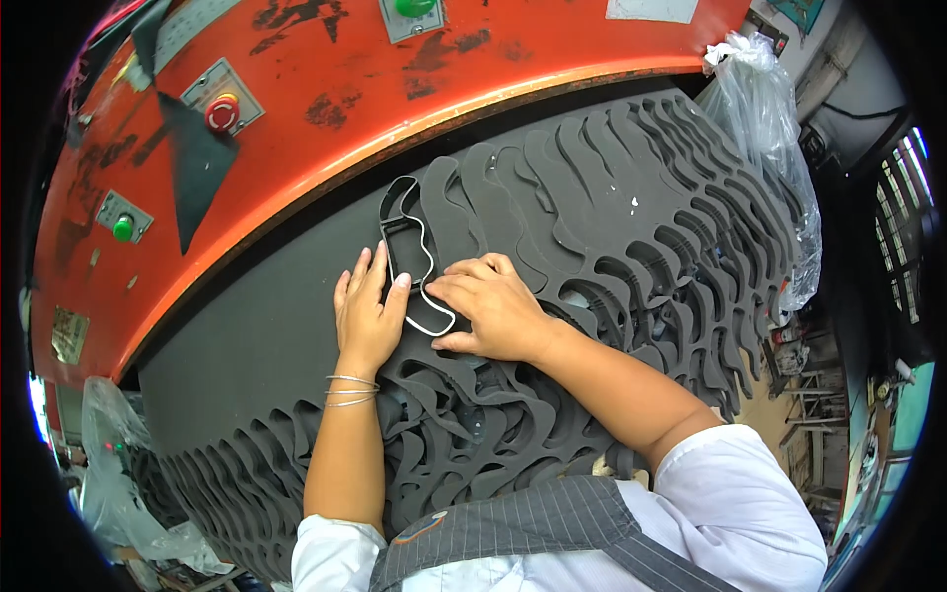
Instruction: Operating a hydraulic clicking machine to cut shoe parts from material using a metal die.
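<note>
A sole-shaped metal cutting die (430, 259), an outline of thin upright strip with crossbars inside, lies on a dark grey foam sheet (247, 326). My left hand (370, 311) holds the die's left wall, its thumb at the strip and its long fingers stretched along the outside. From the right, my right hand (493, 308) grips the lower part of the die with bent fingers, the thumb near its rounded bottom end. The fingertips partly cover the strip. Right of the die, sole-shaped outlines are cut side by side into the foam.
A large orange press beam (326, 148) spans the far side, carrying a red push button (223, 113) and green buttons (122, 229). Layered foam webs with cut-out holes (473, 424) hang over the near edge. Clear plastic bags (760, 128) hang at the right and left ends.
</note>
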The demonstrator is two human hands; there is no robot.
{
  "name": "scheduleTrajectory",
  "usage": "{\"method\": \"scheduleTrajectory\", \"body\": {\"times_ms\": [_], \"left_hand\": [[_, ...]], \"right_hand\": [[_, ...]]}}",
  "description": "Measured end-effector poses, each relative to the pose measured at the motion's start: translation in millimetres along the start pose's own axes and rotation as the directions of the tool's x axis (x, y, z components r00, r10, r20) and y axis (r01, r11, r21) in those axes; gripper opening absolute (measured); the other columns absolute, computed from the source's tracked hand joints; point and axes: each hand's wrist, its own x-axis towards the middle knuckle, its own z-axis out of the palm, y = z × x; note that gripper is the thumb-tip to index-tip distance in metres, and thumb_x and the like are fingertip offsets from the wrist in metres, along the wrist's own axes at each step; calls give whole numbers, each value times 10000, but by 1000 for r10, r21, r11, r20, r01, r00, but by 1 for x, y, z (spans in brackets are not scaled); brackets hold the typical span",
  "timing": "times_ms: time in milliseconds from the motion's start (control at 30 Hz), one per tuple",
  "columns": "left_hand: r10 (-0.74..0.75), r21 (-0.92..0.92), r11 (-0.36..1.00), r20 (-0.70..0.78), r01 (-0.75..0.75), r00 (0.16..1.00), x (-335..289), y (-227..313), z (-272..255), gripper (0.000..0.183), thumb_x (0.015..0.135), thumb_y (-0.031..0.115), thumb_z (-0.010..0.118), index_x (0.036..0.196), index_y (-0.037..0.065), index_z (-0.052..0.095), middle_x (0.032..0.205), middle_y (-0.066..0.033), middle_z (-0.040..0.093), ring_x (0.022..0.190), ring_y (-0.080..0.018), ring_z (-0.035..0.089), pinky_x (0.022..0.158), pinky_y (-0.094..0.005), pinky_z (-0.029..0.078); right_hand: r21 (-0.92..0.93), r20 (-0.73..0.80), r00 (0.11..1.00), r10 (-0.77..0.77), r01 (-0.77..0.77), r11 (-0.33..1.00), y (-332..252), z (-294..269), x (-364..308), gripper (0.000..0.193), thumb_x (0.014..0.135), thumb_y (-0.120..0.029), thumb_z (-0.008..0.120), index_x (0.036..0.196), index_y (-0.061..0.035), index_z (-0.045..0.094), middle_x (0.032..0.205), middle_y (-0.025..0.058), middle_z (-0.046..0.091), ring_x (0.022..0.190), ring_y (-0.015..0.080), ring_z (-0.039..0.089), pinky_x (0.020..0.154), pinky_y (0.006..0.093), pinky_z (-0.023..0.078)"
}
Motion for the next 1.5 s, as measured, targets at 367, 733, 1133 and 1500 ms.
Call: {"method": "scheduleTrajectory", "body": {"times_ms": [367,733,1133,1500], "left_hand": [[1,75,997,61,-6,998,-20,-1,-20,668,939,473,491,1402,-4,422,1416,-234,445,1391,-308,333,1143,-466,183],[127,87,983,-957,-160,261,-179,-33,-232,159,923,60,593,776,0,580,730,-28,542,691,-136,515,658,-271,446],[-139,-156,987,-660,46,739,-197,-35,-248,323,929,186,629,714,30,446,611,-30,374,598,-114,341,551,-278,361],[-475,79,869,-138,488,869,-270,27,-159,544,802,370,702,1153,9,495,1058,-226,609,970,-449,578,876,-481,447]], "right_hand": [[-26,108,994,-21,24,999,-26,-5,-1,627,664,-364,802,1187,-77,608,1187,62,620,1171,232,523,1000,424,340],[212,-410,909,70,20,977,-130,-96,0,464,804,-209,767,1170,-20,553,1001,100,577,894,182,583,746,302,477],[476,-469,835,286,-34,879,-127,-99,4,127,865,-99,666,877,-23,566,772,60,567,675,133,522,631,280,460],[8,575,814,78,-101,995,-205,-85,-146,523,700,-475,769,913,-14,641,874,153,646,910,299,642,800,423,481]]}}
